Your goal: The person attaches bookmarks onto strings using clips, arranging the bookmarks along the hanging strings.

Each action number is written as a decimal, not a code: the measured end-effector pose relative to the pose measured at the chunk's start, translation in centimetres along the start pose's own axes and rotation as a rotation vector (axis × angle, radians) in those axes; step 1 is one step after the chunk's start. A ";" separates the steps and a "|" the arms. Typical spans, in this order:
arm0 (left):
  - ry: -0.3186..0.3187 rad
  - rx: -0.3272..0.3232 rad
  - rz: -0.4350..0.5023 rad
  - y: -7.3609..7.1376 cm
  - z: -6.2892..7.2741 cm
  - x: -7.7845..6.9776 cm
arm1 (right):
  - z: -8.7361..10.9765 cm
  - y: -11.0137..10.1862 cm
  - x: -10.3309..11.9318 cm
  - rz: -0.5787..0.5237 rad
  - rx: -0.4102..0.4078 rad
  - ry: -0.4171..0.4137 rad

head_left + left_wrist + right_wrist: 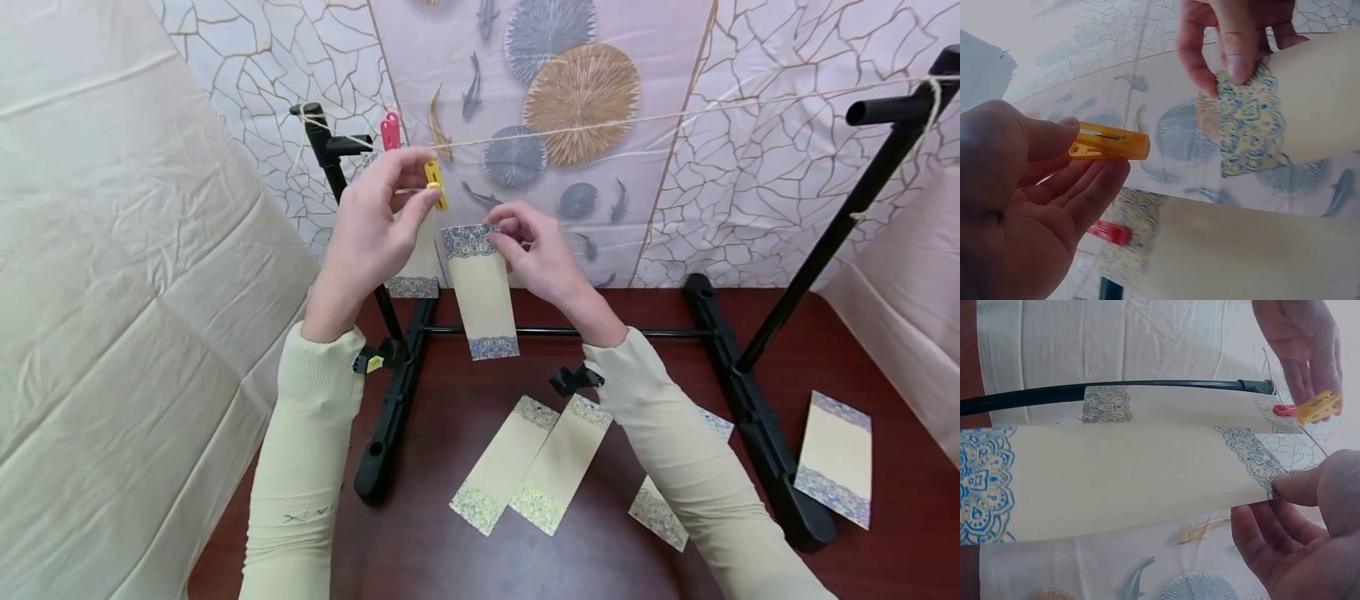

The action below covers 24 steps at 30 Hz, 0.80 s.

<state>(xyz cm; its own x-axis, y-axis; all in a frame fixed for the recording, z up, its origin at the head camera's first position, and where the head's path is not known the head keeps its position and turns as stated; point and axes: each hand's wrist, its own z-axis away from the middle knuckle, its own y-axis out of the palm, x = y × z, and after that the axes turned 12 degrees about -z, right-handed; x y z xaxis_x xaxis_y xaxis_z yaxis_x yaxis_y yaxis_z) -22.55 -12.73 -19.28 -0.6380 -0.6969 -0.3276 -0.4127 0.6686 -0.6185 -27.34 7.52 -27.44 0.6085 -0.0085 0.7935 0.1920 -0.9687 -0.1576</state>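
Note:
My left hand (375, 221) pinches a yellow clothespin (435, 185) between thumb and fingers, just below the string (498, 140). In the left wrist view the clothespin (1113, 142) points toward the card. With thumb and fingers, my right hand (543, 254) holds a cream card (483, 292) by its top corner; blue lace-like patterns band both ends. The card hangs upright, slightly tilted, below the string. Behind my left hand, a second patterned card (416, 262) hangs from the string by a red clothespin (390, 131); my hand partly covers that card.
A black stand with a left post (330, 158) and a right post (832, 233) carries the string. Two overlapping cards (502, 467) lie on the dark red table (405, 542). Another card (660, 512) shows partly under my right sleeve, and one (836, 458) leans over the stand's right foot.

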 end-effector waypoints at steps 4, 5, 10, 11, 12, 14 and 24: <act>0.025 -0.042 -0.005 -0.4 -1.0 -0.7 | -0.4 -0.2 0.4 0.035 -0.028 -0.002; 0.029 -0.050 -0.008 -0.5 -1.3 -0.8 | -0.5 -0.3 0.5 0.044 -0.034 -0.004; 0.011 -0.060 -0.016 -0.8 -2.2 -1.2 | -0.9 -0.2 1.1 0.069 -0.048 -0.005; 0.007 -0.059 -0.028 -0.9 -2.4 -1.2 | -1.0 -0.2 1.2 0.069 -0.050 -0.004; 0.004 -0.056 -0.035 -0.9 -2.5 -1.2 | -1.1 -0.2 1.3 0.071 -0.052 -0.003; 0.001 -0.052 -0.037 -0.9 -2.8 -1.3 | -1.3 -0.1 1.5 0.081 -0.054 -0.006; -0.023 -0.030 -0.046 -1.5 -4.5 -1.8 | -2.0 -0.1 2.0 0.093 -0.068 -0.009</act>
<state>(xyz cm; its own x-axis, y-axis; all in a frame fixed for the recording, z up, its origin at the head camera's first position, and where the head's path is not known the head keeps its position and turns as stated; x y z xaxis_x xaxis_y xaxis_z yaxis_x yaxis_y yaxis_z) -23.72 -11.33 -14.53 -0.6030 -0.7326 -0.3158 -0.4611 0.6431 -0.6114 -27.72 7.14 -24.66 0.6285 -0.0971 0.7718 0.0822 -0.9783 -0.1900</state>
